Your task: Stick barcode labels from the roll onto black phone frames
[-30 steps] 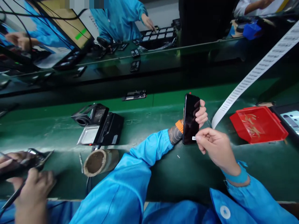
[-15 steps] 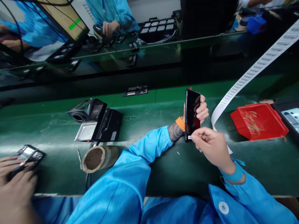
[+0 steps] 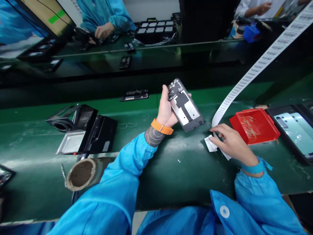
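My left hand (image 3: 167, 109) is wrapped round an opened phone (image 3: 184, 106), tilted so that its bare inner side with metal plates and dark parts faces up. Over the lower end of a long white label strip (image 3: 234, 93) is my right hand (image 3: 227, 140), thumb and index fingertips apart. The thumb tip meets a small white piece of paper (image 3: 210, 144) by the strip. Whether a tiny label sticks to the fingers I cannot make out.
A red bin (image 3: 258, 125) stands right of my right hand, beside a black tray (image 3: 293, 130) with pale phone panels. To the left are a black device (image 3: 90, 130) and a cardboard tube (image 3: 81, 174). Another phone part (image 3: 135, 95) lies at the back. Co-workers sit opposite.
The phone has turned from its dark screen to its inner side and moved left with my left hand. My right hand has left the phone's lower edge for the label strip.
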Available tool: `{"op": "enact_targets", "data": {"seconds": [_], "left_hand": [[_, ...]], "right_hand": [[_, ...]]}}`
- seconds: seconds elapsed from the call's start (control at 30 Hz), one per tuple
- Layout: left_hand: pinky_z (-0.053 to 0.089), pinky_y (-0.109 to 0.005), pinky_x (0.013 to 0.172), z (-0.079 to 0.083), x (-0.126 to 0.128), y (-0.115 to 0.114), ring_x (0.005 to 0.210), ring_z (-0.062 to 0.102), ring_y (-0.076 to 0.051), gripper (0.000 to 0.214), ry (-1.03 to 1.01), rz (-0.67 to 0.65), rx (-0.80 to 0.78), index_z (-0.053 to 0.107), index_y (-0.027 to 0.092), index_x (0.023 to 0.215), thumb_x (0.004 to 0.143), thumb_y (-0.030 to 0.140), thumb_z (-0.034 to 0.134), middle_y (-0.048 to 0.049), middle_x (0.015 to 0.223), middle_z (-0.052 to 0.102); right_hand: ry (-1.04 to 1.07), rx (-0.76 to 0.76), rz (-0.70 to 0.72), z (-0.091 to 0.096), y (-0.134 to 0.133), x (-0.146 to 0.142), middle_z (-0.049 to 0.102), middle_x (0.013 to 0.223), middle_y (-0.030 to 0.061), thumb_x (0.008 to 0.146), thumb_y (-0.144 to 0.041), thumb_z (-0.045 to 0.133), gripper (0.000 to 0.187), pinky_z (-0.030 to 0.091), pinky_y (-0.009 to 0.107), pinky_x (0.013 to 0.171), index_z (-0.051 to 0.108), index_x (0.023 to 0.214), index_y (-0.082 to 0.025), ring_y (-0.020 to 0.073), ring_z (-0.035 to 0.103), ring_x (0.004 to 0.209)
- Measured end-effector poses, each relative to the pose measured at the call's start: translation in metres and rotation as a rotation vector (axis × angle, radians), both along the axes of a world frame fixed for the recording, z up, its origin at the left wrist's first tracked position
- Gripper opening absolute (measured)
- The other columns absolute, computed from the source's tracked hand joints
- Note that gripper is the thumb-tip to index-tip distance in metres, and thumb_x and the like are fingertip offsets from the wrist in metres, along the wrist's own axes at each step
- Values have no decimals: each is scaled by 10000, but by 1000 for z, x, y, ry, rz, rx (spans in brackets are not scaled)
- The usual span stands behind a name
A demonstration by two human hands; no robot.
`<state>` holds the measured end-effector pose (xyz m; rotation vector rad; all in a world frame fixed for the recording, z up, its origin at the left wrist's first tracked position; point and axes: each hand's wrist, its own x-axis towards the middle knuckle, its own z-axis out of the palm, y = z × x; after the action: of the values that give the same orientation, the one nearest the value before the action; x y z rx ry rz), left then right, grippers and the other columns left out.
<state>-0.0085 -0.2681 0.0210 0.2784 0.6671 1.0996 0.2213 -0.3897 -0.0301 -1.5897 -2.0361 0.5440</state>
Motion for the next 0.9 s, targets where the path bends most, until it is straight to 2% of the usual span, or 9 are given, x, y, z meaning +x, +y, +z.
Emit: {"op": "enact_targets", "data": {"seconds": [0.1,0.23,0.3,0.43,0.53,0.67,0.77,0.83,0.9], "left_hand": [[584,-418,835,-4,-9,-3,912,726,-240,716,-108,-81,69,676,144,989,952,761,315,-107,975,734],[570,-517,896,-19,-10,-14,937,724,-258,549,-124,-397,187,667,136,1138,942,623,510,-157,1155,716],[583,-496,856,-25,-13,-21,910,729,-274,530,-56,-630,278,660,144,1197,856,550,679,-166,1121,725],[575,-371,773,-24,-20,-36,865,731,-269,699,171,-990,468,630,152,1302,742,523,823,-158,1006,743],[559,-342,799,-17,-18,-47,913,718,-246,739,263,-1009,661,536,196,1448,809,475,781,-127,1020,742],[562,-334,789,-14,-9,-55,855,712,-226,687,332,-894,747,539,202,1463,853,453,735,-109,973,740],[564,-341,787,-16,-8,-55,816,710,-217,655,351,-891,736,563,175,1438,871,472,706,-110,955,736],[564,-336,790,-15,-9,-52,833,708,-219,622,396,-897,803,585,179,1422,870,440,705,-119,1001,736],[562,-338,813,-11,-10,-51,868,704,-222,571,460,-884,912,624,195,1390,857,381,713,-136,1161,713]], "right_hand": [[-129,-6,115,-4,-3,-2,688,1087,86,875,-327,682,330,547,349,745,654,1183,-213,233,690,883],[-128,-97,72,-7,-1,-4,673,827,25,868,-203,613,84,498,315,637,646,945,-213,196,655,701],[43,-115,-66,-6,1,-4,630,683,-19,864,-251,638,54,457,285,547,605,889,-217,169,609,583],[619,-68,-393,-4,3,-13,631,595,-37,807,-385,743,273,459,270,455,516,825,-234,165,613,498],[848,-100,-468,-3,2,-24,621,527,-39,757,-435,798,364,467,282,427,488,769,-244,169,599,443],[889,-159,-406,0,0,-29,624,538,-32,790,-450,770,357,487,286,453,480,752,-244,169,607,465],[830,-44,-360,1,0,-25,717,814,38,808,-417,751,280,576,314,592,571,900,-223,198,706,708],[790,54,-310,3,1,-22,717,1031,80,818,-389,742,352,607,343,724,598,1089,-217,213,718,900],[751,64,-236,5,1,-20,714,1039,77,851,-369,716,355,605,341,756,613,1154,-215,204,710,916]]}}
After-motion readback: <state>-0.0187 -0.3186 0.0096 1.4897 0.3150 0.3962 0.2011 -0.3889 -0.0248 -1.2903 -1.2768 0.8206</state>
